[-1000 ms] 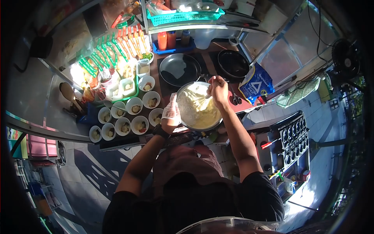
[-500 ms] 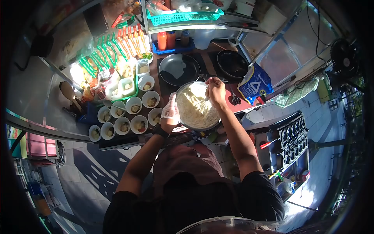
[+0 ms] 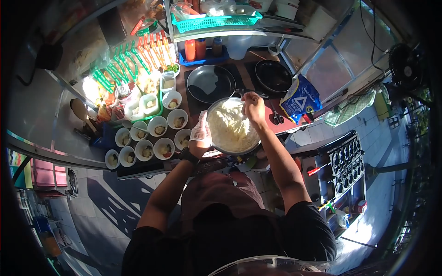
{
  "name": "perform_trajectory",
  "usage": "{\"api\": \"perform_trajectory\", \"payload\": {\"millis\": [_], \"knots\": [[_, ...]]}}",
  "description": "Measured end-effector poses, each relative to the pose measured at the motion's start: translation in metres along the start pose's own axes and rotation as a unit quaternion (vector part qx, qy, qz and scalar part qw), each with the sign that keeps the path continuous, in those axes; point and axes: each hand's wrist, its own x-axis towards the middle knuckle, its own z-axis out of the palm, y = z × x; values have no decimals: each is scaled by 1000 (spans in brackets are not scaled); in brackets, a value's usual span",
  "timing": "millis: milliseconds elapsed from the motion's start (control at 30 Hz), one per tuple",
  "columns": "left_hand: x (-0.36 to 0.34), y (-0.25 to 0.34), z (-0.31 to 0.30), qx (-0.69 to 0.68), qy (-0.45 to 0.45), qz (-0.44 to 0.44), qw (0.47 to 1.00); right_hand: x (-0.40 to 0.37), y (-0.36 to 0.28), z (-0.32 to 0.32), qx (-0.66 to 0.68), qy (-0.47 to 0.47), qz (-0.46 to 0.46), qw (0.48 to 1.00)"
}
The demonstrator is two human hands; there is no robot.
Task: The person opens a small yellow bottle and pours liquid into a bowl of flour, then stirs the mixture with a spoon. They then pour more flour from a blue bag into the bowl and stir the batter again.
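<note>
A large round bowl (image 3: 221, 146) of pale, floury mixture (image 3: 235, 123) stands at the counter's front, thick and folded in the middle, dry-looking toward the rim. My left hand (image 3: 201, 132), in a clear plastic glove, grips the bowl's left side. Above the right part of the bowl, my bare right hand (image 3: 253, 109) is closed in a fist-like grip; what it holds is hidden by the fingers and the bright mixture. Several white cups (image 3: 165, 147) with bits of food in them stand left of my left hand.
Behind the bowl are a black frying pan (image 3: 211, 83) and a smaller pan (image 3: 273, 76). Scissors (image 3: 277, 117) and a blue packet (image 3: 301, 101) lie to the right. Sauce bottles (image 3: 190, 50) stand in a blue tray at the back. A molded pan (image 3: 346, 164) sits on the lower right cart.
My right hand has shifted slightly left over the bowl, and the mixture's folds have changed shape. My left hand keeps its place on the bowl's side. The view has tilted a little.
</note>
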Motion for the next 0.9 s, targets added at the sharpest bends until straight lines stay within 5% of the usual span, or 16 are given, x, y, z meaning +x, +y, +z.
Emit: {"api": "perform_trajectory", "payload": {"millis": [67, 133, 200, 300, 400, 533, 667, 800, 867, 900], "knots": [[-3, -7, 9, 2, 22, 1, 1000, -4, 0, 10, 58, 27, 1, 998], [-2, -7, 8, 5, 41, 7, 999, -14, 14, 20, 152, -63, 53, 985], [-3, -5, 4, -26, 9, -14, 1000, -10, 5, 8, 19, -87, 57, 994], [-3, -9, 10, -15, 34, -4, 999, 2, -8, 8, 26, 26, -22, 999], [0, -7, 10, 2, 59, 16, 998, -11, 6, 18, 131, -80, 30, 988], [-2, -8, 8, -22, 33, -10, 999, -3, -8, 10, -30, -28, 4, 999], [-3, -4, 7, -30, 51, 8, 998, -11, 11, 23, 178, -76, 48, 980], [-2, -2, 4, -49, 29, -16, 998, 0, -2, 6, 16, -45, 12, 999], [-6, -9, 9, -41, 15, -35, 998, 4, -4, 10, 83, 17, -27, 996], [-7, -11, 10, -33, -1, -52, 998, 3, 6, 13, 160, -28, 4, 987]]}}
